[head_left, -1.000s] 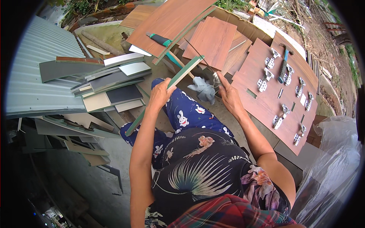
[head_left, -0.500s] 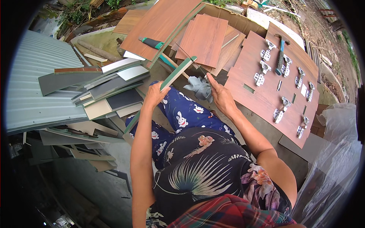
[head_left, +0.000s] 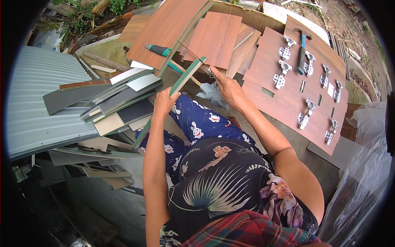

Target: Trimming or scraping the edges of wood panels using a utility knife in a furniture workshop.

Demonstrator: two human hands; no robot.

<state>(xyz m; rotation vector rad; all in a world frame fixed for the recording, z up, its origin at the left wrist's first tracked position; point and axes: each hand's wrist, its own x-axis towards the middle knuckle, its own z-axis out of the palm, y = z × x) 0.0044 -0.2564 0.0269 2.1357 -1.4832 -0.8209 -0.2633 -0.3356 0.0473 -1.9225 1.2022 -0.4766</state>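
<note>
My left hand [head_left: 165, 103] is wrapped round a long narrow green-edged board strip [head_left: 187, 78], which slants across my lap with its far end raised. My right hand [head_left: 228, 87] is closed on the near end of a thin dark rod-like tool [head_left: 190, 50]; its handle is hidden by the fingers. The tool crosses the strip's far end and appears to touch it. A crumpled grey cloth [head_left: 213, 95] hangs just below my right hand; whether the hand touches it I cannot tell. Beyond the strip lies a tool with a black and green handle [head_left: 158, 50].
Wood-grain boards [head_left: 218, 37] are stacked ahead. At the right, a large brown panel [head_left: 284, 111] carries several metal hinges [head_left: 305, 113] and a blue-black hammer [head_left: 303, 53]. Grey offcuts [head_left: 119, 96] pile up at the left on corrugated sheeting [head_left: 45, 90]. Clear plastic sheeting [head_left: 354, 173] hangs at the far right.
My right hand has moved up and left, pushing the thin tool farther across the strip's end. My left hand keeps its grip on the strip. The whole view has shifted slightly.
</note>
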